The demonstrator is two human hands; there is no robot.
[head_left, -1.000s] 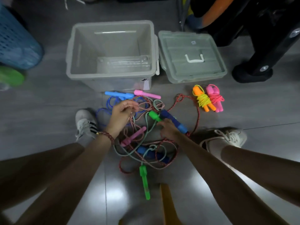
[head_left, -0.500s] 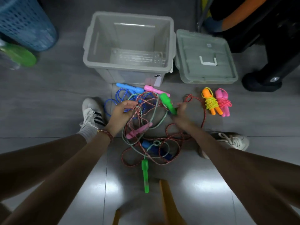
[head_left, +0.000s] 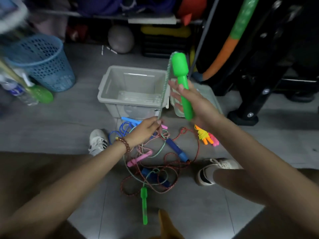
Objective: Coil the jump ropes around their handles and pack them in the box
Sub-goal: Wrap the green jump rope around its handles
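My right hand point(head_left: 195, 102) holds a green jump-rope handle point(head_left: 181, 78) upright, raised in front of the box lid. Its pale green cord point(head_left: 164, 87) runs down to my left hand point(head_left: 146, 130), which pinches it above the tangle. The grey box point(head_left: 133, 78) stands open, with nothing in it. On the floor lies a tangle of ropes point(head_left: 160, 169) with the second green handle point(head_left: 144, 206), dark blue handles point(head_left: 177, 150), a pink handle point(head_left: 139, 158) and light blue handles point(head_left: 130, 120). Two coiled ropes, orange and pink point(head_left: 208, 137), lie to the right.
The box lid point(head_left: 209, 94) lies right of the box, partly behind my right hand. A blue mesh basket point(head_left: 46, 64) and a water bottle point(head_left: 20, 94) stand at the left. Black equipment legs point(head_left: 248, 107) are at the right. My shoes point(head_left: 98, 141) flank the tangle.
My right hand has lifted the green handle from the tangle up to box height, pulling its cord taut. My left hand has shifted slightly toward the box, still gripping cord. The camera tilted up.
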